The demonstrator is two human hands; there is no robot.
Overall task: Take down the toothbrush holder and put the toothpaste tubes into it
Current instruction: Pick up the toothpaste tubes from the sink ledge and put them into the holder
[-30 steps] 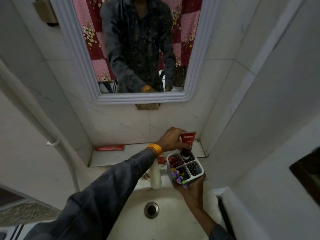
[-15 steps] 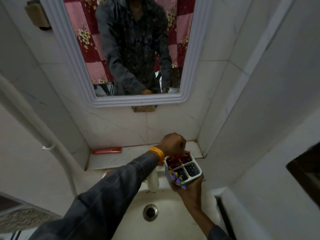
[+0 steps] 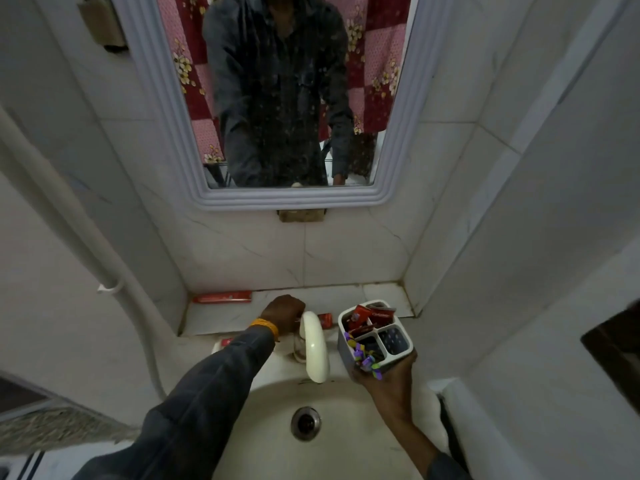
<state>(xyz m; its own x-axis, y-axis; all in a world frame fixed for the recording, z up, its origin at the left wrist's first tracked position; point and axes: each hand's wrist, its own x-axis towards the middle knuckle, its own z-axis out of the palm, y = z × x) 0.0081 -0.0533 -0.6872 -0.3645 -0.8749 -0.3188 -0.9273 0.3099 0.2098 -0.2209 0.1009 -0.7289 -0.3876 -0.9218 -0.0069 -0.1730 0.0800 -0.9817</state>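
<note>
My right hand (image 3: 391, 379) grips from below a white toothbrush holder (image 3: 398, 351) with several compartments, held over the sink's right side. Red toothpaste tubes (image 3: 372, 315) stand in its back compartments, and purple and green items stick out of the front left one. My left hand (image 3: 282, 313) is down at the ledge just left of the white tap (image 3: 315, 344), fingers curled and hidden. A small red tube (image 3: 325, 319) lies behind the tap, close to that hand. A long red tube (image 3: 221, 298) lies on the ledge against the back wall. Another red piece (image 3: 227, 341) shows beside my left sleeve.
The white sink (image 3: 277, 441) with its drain (image 3: 305, 422) sits below. A tiled ledge (image 3: 381, 296) runs behind it, with walls close on both sides. A framed mirror (image 3: 394, 168) hangs above. A white pipe (image 3: 104, 271) runs down the left wall.
My left hand pushed a toothpaste tube down into the holder, let go, and moved left to the ledge behind the tap. The holder shifted slightly right.
</note>
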